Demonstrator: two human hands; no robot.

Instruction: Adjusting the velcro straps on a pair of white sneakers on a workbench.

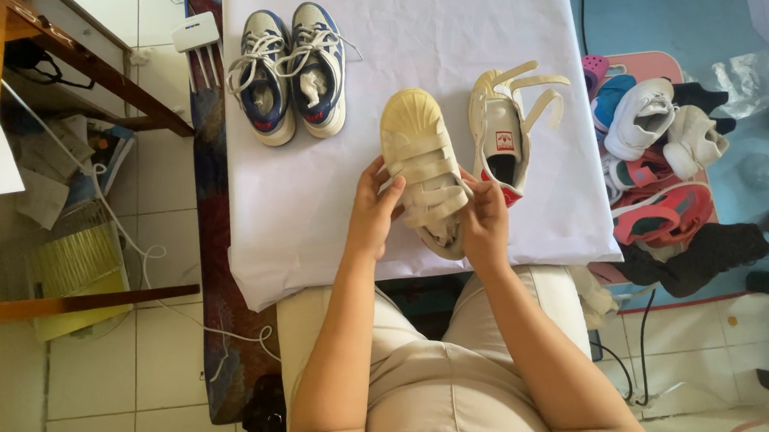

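Far left: a wooden desk [81,57] stands apart from the work.
Upper left of worktop [295,212]: a blue-and-grey sneaker pair [291,70], laced, side by side.
Left hand [371,212]: fingers curled on the cream strap shoe [424,169], centre frame.
Right hand [485,223]: fingers pinching that shoe's lower strap side.
Risk: the shoe's heel overhangs the near edge; a loosened grip could probably drop it.
Right of centre: its mate [504,133], straps splayed open.
Far right: a shoe pile [666,163] on the floor.
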